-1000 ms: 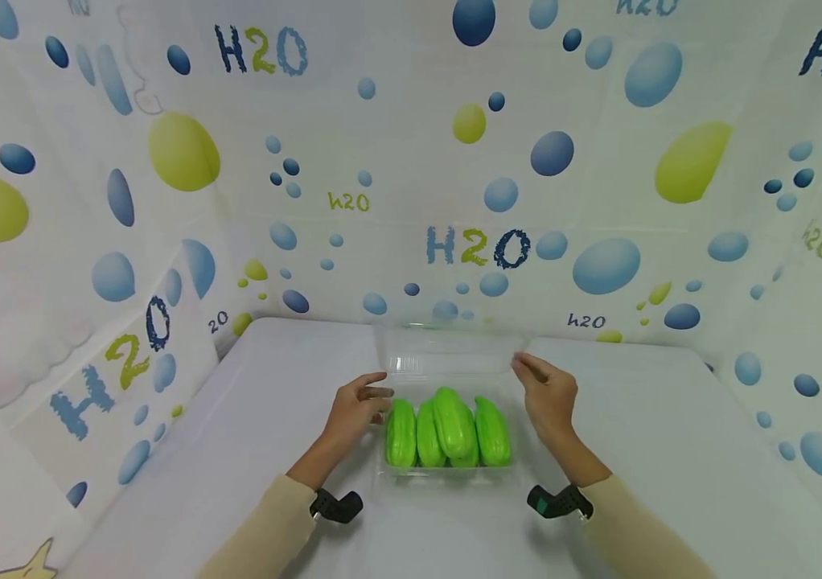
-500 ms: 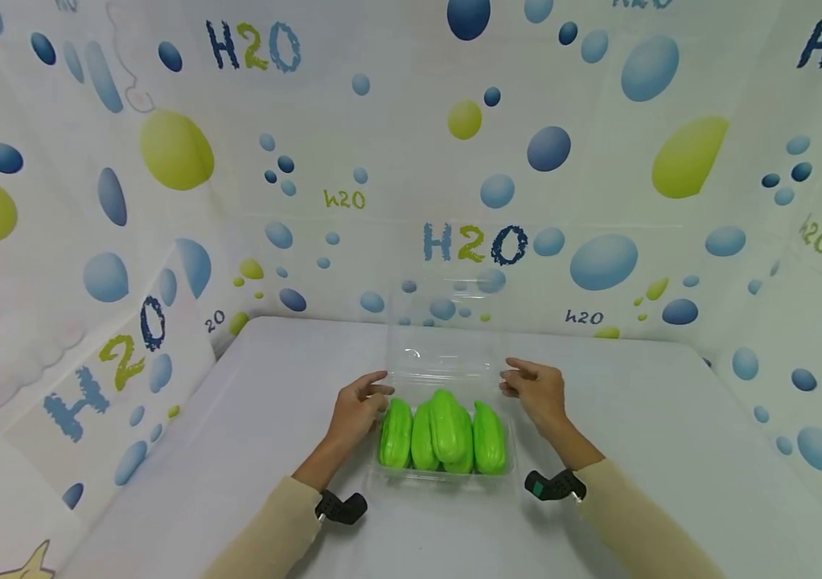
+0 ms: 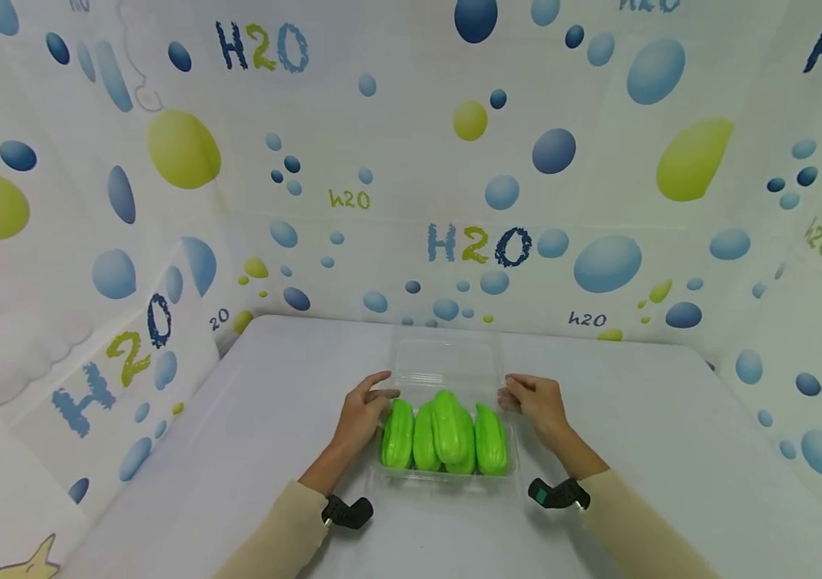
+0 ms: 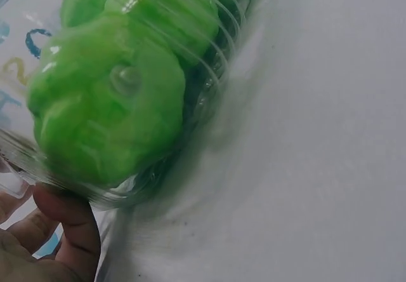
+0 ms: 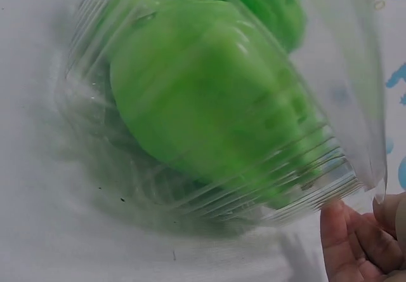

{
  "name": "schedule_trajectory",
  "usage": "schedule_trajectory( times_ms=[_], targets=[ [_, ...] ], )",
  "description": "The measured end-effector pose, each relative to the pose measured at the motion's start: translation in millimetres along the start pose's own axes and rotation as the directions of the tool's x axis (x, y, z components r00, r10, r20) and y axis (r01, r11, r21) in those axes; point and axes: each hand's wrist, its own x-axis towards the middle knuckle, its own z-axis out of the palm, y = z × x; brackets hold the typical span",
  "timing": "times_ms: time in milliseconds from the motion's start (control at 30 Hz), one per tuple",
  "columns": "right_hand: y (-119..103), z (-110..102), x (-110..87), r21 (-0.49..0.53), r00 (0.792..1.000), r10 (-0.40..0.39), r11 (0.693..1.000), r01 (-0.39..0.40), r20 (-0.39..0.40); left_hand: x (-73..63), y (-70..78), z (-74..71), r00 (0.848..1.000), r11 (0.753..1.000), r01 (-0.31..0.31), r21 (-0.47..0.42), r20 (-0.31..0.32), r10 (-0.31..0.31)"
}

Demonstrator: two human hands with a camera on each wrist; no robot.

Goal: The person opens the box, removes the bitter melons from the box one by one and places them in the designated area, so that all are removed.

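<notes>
A clear plastic clamshell box (image 3: 447,476) stands on the white table with several bright green, ridged, cucumber-shaped vegetables (image 3: 449,430) in its base. Its see-through lid (image 3: 447,354) is swung up at the back. At the box's back left corner is my left hand (image 3: 362,414); in the left wrist view its bent thumb (image 4: 70,221) presses the corner, with the rim between thumb and fingers. My right hand (image 3: 537,402) pinches the rim at the back right corner, and in the right wrist view its fingertips (image 5: 336,221) touch the ribbed wall.
The white tabletop (image 3: 295,362) runs out on both sides of the box. A white sheet (image 3: 396,129) printed with blue and green bubbles hangs at the back and sides. Each wrist wears a black camera band (image 3: 349,512).
The lid rose from lying back to standing higher, and its top edge is now lower again. My right hand has come inward and down toward the box's back right corner. The left hand barely moved.
</notes>
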Motion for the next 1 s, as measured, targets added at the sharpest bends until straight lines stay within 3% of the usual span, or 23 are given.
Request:
schedule_trajectory(
  times_ms=[267, 367, 667, 833, 1000],
  targets=[
    [4, 4, -6.2, 0.056, 0.998, -0.010, 0.998, 0.007, 0.060, -0.9, -1.2, -7.6, 0.999, 0.999, 0.018, -0.034, -0.028, -0.019],
    [3, 8, -9.7, 0.022, 0.996, -0.018, 1.000, 0.016, 0.084, -0.6, -4.3, -13.6, 0.999, 0.999, 0.007, -0.033, -0.034, -0.008],
    [-7, 22, -22.5, -0.130, 1.000, 0.014, 0.991, -0.016, -0.016, 1.7, -7.4, -28.9, 0.998, 0.998, -0.063, -0.010, -0.017, 0.063],
    [-23, 26, -31.2, -0.284, 0.995, -0.068, 0.958, 0.044, -0.075, 0.9, -6.7, -34.1, 0.997, 0.997, -0.074, -0.021, -0.017, 0.074],
    [-46, 35, -44.7, -0.312, 0.982, -0.175, 0.939, 0.145, -0.069, 2.6, -7.7, -39.4, 0.994, 0.984, -0.092, -0.155, 0.046, 0.100]
  ],
)
